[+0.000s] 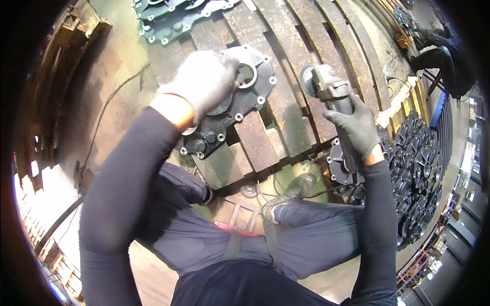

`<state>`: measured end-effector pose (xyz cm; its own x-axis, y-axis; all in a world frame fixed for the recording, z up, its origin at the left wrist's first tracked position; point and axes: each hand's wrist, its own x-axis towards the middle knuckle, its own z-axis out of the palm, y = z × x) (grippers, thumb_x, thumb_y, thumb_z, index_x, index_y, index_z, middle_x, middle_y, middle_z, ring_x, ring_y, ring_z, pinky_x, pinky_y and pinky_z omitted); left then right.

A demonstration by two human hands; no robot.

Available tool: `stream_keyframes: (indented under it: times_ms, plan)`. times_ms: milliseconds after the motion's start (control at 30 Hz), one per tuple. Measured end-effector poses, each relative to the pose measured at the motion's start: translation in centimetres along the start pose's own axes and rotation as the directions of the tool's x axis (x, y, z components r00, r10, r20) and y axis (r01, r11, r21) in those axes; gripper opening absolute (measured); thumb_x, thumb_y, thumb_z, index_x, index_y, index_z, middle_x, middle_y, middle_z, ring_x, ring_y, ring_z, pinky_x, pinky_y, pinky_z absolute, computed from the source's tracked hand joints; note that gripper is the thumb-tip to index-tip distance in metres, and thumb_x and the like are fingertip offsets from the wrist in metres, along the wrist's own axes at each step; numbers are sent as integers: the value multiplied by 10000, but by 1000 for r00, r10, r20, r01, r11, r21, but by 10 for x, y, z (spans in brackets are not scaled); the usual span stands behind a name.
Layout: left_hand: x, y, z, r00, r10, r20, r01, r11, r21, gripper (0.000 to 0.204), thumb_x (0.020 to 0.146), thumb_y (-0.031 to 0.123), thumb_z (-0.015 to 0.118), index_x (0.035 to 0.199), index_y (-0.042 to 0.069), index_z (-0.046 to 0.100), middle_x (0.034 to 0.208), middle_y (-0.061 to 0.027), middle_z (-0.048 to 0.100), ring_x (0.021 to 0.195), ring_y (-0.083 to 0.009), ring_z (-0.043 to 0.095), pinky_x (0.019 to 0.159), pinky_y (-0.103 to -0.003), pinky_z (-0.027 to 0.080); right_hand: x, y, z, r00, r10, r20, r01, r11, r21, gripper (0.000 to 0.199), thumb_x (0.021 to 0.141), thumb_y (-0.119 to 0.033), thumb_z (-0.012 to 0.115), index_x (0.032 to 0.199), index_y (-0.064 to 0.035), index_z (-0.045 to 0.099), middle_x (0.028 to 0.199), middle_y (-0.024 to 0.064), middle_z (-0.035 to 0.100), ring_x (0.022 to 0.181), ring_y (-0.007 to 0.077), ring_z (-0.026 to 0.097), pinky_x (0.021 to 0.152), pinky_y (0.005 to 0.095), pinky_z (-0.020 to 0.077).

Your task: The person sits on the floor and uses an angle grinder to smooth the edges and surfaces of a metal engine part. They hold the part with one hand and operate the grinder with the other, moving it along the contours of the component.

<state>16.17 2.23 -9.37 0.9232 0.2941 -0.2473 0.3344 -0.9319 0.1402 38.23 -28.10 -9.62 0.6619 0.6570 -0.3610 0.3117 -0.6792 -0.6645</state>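
A dark cast metal cover (pixel 250 104) with a large round hole and pale bolt bosses along its rim lies on a wooden pallet (pixel 301 66). My left hand (pixel 206 79), in a light glove, is closed over the cover's far left side, its fingers curled at the edge of the round hole. It hides part of the cover. In my right hand (pixel 357 127), gloved in grey, is an angle grinder (pixel 333 85). The grinder's head points away from me, its disc (pixel 308 80) raised over the slats to the right of the cover, apart from it.
More dark castings (pixel 176 23) lie at the pallet's far left. Many similar castings are piled (pixel 416 173) at the right. A cable (pixel 107 102) crosses the floor on the left, near stacked wooden pallets (pixel 71 66). Another person (pixel 439 51) sits at the far right.
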Motion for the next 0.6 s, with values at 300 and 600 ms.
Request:
stream_keyframes:
  times_ms: [300,600]
  plan:
    - [72,54,131,984,-178,-15,177,983,-47,430,1070,447,684,1126,33,787,1182,-216,817,1136,-383,788,1053,-553,539,-83,-45,-66,982,16,-189,67,902,427,490,982,-310,837,1318,19,701,976,65,758,807,144,729,751,305,592]
    - [54,55,185,978,-144,-152,131,987,-93,117,955,177,697,1024,150,788,1042,-116,802,1076,-337,763,1076,-515,484,-106,-12,-56,991,73,-114,-8,873,488,441,978,-265,854,1287,13,709,988,39,757,820,133,727,744,307,596]
